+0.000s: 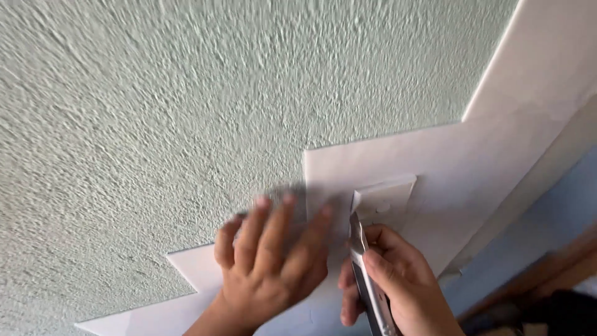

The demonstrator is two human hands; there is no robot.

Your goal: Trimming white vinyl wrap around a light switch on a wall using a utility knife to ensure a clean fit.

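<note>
Rough stucco wall (155, 93), R hand (392, 280) w/ metal knife (367, 280)

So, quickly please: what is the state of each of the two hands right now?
Left hand: open, fingers spread, pressed flat on the white sheet against the textured wall.
Right hand: closed, holding a utility knife.

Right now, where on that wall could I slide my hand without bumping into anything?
The green wall above and left of the left hand is bare. The white paper up right of the switch plate is bare too. It is crowded low in the middle: the left hand lies flat there, and the right hand holds a knife at the switch plate.
</note>
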